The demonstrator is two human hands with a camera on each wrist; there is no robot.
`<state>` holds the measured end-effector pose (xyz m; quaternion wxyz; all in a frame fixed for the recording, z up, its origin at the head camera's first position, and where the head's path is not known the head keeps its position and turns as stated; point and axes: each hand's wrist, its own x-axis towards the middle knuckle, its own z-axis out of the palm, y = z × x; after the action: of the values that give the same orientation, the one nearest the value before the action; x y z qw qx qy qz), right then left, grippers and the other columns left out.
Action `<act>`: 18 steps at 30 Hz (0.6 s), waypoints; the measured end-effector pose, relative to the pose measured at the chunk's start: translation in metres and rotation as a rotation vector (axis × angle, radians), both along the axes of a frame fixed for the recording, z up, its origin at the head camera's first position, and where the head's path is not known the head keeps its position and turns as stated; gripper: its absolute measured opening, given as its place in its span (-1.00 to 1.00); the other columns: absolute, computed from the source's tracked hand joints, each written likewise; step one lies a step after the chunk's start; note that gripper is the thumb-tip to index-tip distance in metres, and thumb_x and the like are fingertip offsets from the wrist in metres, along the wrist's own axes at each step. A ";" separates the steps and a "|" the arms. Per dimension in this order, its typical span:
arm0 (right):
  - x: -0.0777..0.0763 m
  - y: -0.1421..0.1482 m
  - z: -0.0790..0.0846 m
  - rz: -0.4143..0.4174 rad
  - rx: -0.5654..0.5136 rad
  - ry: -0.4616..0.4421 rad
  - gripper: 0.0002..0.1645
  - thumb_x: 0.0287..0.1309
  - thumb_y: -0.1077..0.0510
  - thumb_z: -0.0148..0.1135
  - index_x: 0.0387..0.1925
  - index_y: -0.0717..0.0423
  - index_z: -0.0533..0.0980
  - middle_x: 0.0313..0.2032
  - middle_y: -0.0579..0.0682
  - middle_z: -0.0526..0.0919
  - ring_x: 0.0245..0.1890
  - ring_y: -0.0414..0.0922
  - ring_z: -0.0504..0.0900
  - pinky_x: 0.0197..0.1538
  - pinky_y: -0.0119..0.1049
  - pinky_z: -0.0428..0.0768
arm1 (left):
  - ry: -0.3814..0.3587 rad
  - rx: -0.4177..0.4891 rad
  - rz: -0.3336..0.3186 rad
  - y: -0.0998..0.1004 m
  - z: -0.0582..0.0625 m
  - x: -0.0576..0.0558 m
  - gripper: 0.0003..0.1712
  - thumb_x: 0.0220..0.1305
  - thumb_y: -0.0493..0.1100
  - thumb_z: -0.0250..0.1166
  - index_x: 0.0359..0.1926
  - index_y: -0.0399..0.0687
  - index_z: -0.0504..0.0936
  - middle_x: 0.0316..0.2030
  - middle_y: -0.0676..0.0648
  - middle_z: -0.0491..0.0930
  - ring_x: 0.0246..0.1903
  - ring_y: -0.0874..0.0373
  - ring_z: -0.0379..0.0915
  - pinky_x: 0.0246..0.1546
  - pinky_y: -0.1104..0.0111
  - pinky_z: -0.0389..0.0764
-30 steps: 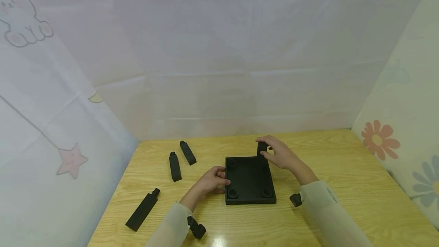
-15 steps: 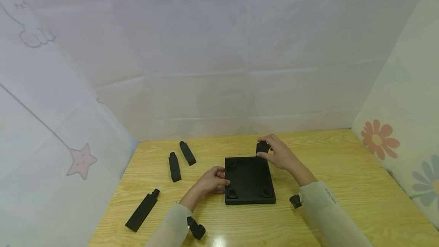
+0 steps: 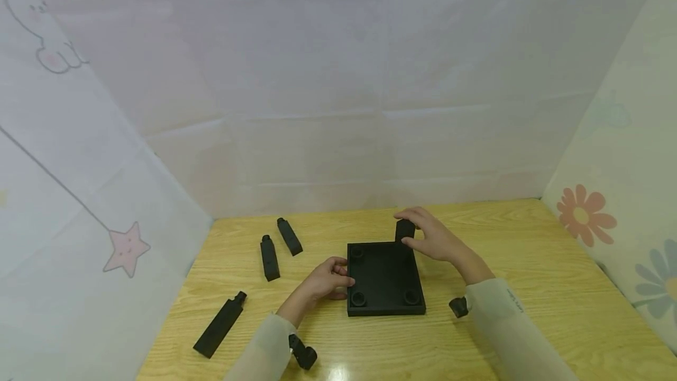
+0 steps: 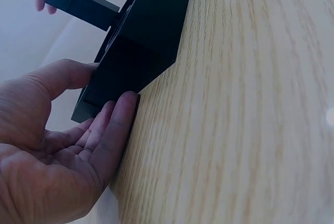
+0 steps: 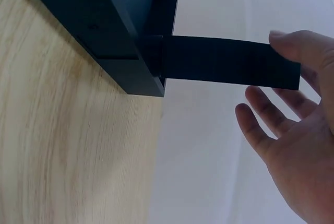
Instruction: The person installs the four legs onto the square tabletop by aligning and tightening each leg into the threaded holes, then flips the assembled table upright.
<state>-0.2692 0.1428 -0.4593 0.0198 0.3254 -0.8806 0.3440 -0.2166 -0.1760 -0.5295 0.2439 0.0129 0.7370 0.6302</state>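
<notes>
A shallow black square tabletop (image 3: 383, 275) lies with its raised rim up, and round sockets show in its corners. At its left rim, my left hand (image 3: 326, 279) grips the edge; in the left wrist view the thumb is on top and the fingers (image 4: 117, 127) lie along the side. A black table leg (image 5: 219, 61) stands upright in the far right corner, its lower end inside the rim. My right hand (image 3: 431, 237) holds that leg near its upper end between thumb and fingers. How deep the leg sits in the socket is hidden.
Left of the tabletop, three more black legs with narrow necks lie on the wooden table (image 3: 502, 251): a far leg (image 3: 290, 236), a middle leg (image 3: 270, 257) and a near leg (image 3: 220, 325). A pale cloth wall (image 3: 338, 104) rises behind the table.
In my right fingers the leg has turned about its upright axis, showing a wider face now. The right fingers have shifted slightly on it. My left hand and the tabletop stay put.
</notes>
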 end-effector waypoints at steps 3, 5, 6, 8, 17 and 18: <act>0.000 -0.001 0.000 -0.010 0.014 0.002 -0.37 0.33 0.18 0.32 0.39 0.10 0.39 0.31 0.14 0.40 0.29 0.15 0.42 0.24 0.19 0.48 | 0.001 0.001 -0.001 0.000 -0.001 -0.001 -0.18 0.27 -0.25 0.40 0.45 -0.29 0.22 -0.06 -0.14 0.39 -0.14 0.05 0.54 -0.18 0.11 0.74; 0.001 -0.002 -0.001 -0.029 0.026 0.006 -0.39 0.34 0.17 0.31 0.38 0.10 0.40 0.28 0.12 0.43 0.26 0.14 0.45 0.22 0.17 0.49 | 0.000 0.001 -0.001 0.000 -0.001 -0.001 -0.18 0.27 -0.25 0.40 0.45 -0.29 0.22 -0.06 -0.15 0.39 -0.14 0.05 0.53 -0.17 0.11 0.74; 0.001 -0.002 -0.001 -0.041 0.031 0.007 -0.40 0.34 0.16 0.31 0.37 0.10 0.41 0.26 0.12 0.45 0.25 0.13 0.46 0.21 0.15 0.51 | 0.000 0.001 -0.001 0.000 -0.001 -0.001 -0.18 0.27 -0.25 0.40 0.45 -0.29 0.22 -0.06 -0.15 0.39 -0.14 0.05 0.54 -0.17 0.11 0.74; 0.001 -0.004 -0.002 -0.066 0.035 0.006 -0.41 0.34 0.14 0.32 0.36 0.09 0.42 0.23 0.11 0.47 0.21 0.11 0.49 0.19 0.12 0.53 | 0.002 -0.002 -0.001 0.000 -0.001 -0.001 -0.18 0.26 -0.25 0.40 0.45 -0.29 0.22 -0.06 -0.15 0.39 -0.14 0.05 0.53 -0.17 0.12 0.74; 0.002 -0.015 -0.005 -0.183 0.061 0.016 -0.39 0.33 0.02 0.35 0.32 0.12 0.44 0.14 0.12 0.49 0.03 0.06 0.57 0.08 0.06 0.59 | 0.001 0.000 0.005 0.000 -0.001 0.000 -0.17 0.25 -0.26 0.41 0.45 -0.29 0.22 -0.07 -0.14 0.39 -0.15 0.06 0.53 -0.17 0.11 0.74; 0.002 -0.016 -0.005 -0.193 0.068 0.012 -0.36 0.32 -0.01 0.35 0.34 0.12 0.43 0.14 0.12 0.48 0.02 0.06 0.56 0.07 0.06 0.59 | 0.000 -0.002 0.005 0.000 -0.001 0.000 -0.17 0.25 -0.26 0.41 0.45 -0.29 0.22 -0.07 -0.14 0.39 -0.15 0.06 0.53 -0.17 0.12 0.74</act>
<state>-0.2669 0.1272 -0.4644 0.0469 0.2416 -0.9188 0.3085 -0.2169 -0.1762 -0.5302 0.2421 0.0109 0.7377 0.6302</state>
